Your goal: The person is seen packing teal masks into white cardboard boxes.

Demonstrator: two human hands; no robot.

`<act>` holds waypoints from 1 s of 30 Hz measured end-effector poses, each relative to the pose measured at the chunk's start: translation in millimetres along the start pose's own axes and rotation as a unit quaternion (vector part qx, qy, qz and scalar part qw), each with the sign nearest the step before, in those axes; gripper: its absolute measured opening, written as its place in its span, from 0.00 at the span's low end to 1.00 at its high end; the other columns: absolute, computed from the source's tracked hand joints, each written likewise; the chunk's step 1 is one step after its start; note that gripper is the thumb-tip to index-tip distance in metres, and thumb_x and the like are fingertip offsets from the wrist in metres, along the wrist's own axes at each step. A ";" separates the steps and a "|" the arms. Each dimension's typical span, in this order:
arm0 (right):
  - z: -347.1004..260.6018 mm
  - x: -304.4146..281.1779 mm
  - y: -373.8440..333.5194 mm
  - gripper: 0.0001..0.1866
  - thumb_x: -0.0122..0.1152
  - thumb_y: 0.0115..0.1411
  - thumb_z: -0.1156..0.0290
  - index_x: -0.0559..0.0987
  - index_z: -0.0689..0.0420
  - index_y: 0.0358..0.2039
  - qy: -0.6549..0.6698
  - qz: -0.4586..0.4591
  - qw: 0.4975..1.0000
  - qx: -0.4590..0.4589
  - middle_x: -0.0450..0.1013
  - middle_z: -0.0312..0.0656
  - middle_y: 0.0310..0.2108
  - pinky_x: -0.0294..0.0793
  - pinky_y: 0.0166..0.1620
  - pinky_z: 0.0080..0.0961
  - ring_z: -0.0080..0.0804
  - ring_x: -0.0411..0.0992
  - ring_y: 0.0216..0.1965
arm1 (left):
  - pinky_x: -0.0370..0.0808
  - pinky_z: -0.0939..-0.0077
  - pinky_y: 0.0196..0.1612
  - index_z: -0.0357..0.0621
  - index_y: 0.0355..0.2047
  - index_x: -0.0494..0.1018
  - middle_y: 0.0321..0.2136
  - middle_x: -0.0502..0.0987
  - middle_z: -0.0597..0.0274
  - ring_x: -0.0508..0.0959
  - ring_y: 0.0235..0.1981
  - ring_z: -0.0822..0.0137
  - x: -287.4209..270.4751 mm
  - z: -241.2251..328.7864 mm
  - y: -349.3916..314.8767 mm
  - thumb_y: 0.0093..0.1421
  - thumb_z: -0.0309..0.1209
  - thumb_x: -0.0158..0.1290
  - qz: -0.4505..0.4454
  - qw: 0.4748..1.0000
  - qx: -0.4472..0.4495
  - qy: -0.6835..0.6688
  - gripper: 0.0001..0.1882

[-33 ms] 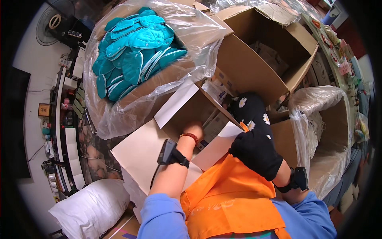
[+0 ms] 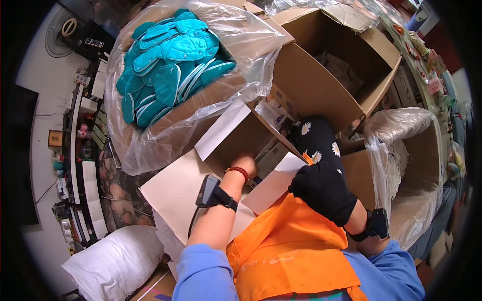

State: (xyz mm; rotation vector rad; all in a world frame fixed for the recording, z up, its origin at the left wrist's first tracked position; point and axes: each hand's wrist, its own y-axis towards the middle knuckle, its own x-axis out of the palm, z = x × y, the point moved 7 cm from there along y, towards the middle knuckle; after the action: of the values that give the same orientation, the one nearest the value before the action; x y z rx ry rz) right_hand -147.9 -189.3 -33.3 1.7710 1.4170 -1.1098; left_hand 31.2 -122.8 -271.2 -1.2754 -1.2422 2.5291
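Observation:
My bare left hand (image 2: 244, 164), with a red bead bracelet on its wrist, reaches down into an open cardboard box (image 2: 235, 131) with white flaps. Its fingers are hidden inside, next to flat, pale packets (image 2: 271, 159) along the box's right side. In a black glove, my right hand (image 2: 321, 190) is closed at the edge of the near right flap (image 2: 276, 181). An orange apron (image 2: 291, 251) lies over my lap, below the box. Just beyond the glove is my knee in black daisy-print cloth (image 2: 316, 138).
At the far left stands a plastic-lined carton (image 2: 186, 108) heaped with teal fabric pads (image 2: 173, 60). A large brown carton (image 2: 321, 75) is open at the back, and another lined carton (image 2: 416, 165) is at the right. A stuffed white sack (image 2: 115, 263) sits at the lower left.
My left wrist and forearm have shifted and turned slightly, with the hand still inside the box. The right hand stays at the flap.

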 end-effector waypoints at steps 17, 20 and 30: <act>-1.9 25.9 99.6 0.27 0.73 0.47 0.65 0.77 0.57 0.49 0.221 -0.091 0.971 -0.020 0.78 0.52 0.38 0.75 0.45 0.38 0.52 0.77 0.42 | 0.76 0.69 0.40 0.40 0.37 0.78 0.31 0.81 0.53 0.81 0.34 0.57 -174.6 57.2 -179.3 0.51 0.35 0.65 0.176 0.963 0.168 -0.115 0.16; 19.0 23.6 98.9 0.27 0.73 0.51 0.66 0.77 0.60 0.51 0.186 -0.094 0.977 0.039 0.78 0.51 0.42 0.77 0.45 0.33 0.45 0.77 0.41 | 0.74 0.73 0.50 0.41 0.52 0.71 0.44 0.79 0.56 0.79 0.44 0.65 -173.2 45.6 -189.5 0.48 0.34 0.70 0.182 0.931 0.220 -0.227 0.32; 2.0 -2.3 91.0 0.34 0.74 0.50 0.66 0.73 0.56 0.57 0.331 -0.019 0.943 -0.035 0.78 0.51 0.45 0.77 0.50 0.32 0.44 0.78 0.45 | 0.80 0.80 0.37 0.37 0.38 0.75 0.27 0.82 0.61 0.82 0.31 0.73 -157.9 27.0 -188.9 0.53 0.25 0.67 0.280 0.811 0.274 -0.435 0.15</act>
State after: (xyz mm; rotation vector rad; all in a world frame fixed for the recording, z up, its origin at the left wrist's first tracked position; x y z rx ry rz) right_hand -60.3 -214.2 -36.1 2.1798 1.8406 -0.4691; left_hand 61.4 -70.8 -31.0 -0.3237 0.0120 3.6754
